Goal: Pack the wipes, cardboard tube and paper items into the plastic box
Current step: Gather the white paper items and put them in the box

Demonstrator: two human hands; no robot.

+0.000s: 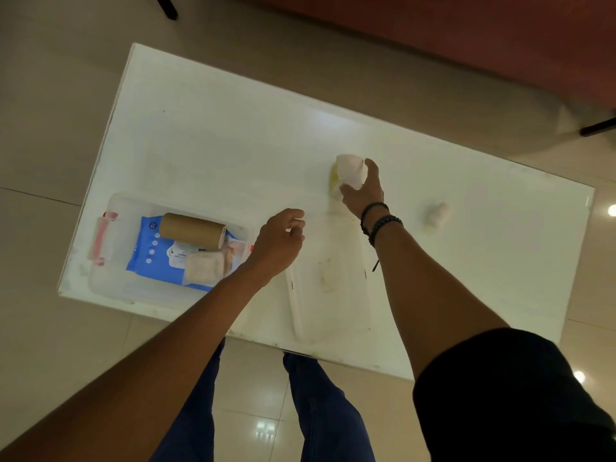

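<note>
Two hands are out: my right hand [361,190] grips a white paper roll [350,171] over the tabletop [216,145]; my left hand [280,240] hovers loosely curled, holding nothing. In the plastic box [110,281], the cardboard tube [191,230] lies lengthwise across the blue wipes [150,251], label too blurred to read.

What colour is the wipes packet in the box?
Blue, with a white label; the wipes packet lies in the plastic box, seen in the head view.
</note>
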